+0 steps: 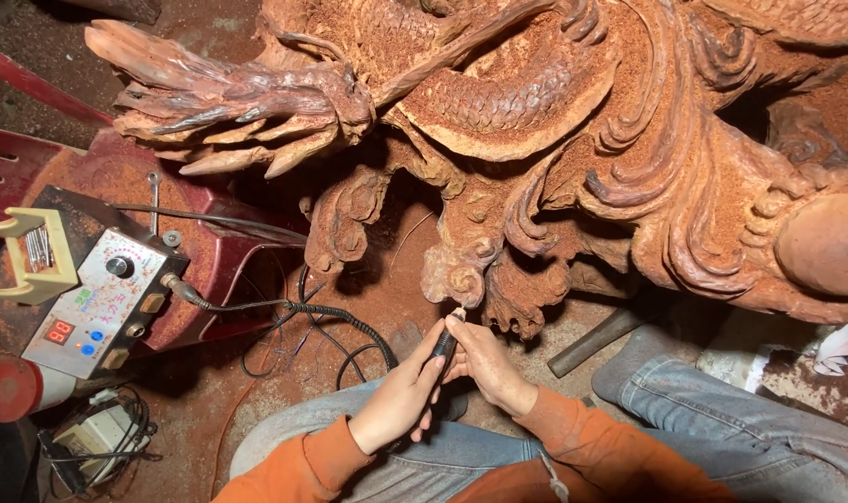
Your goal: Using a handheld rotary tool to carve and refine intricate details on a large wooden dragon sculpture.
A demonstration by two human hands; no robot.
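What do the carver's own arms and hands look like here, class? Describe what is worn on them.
Both arms wear long orange sleeves with ribbed cuffs ending at the wrists. The left hand and right hand are bare: no gloves, rings or watch visible. A pale drawstring hangs from the orange top.

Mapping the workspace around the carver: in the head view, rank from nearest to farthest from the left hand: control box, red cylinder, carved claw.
From the left hand:
1. Control box, to its left.
2. Carved claw, upper left.
3. Red cylinder, far left edge.
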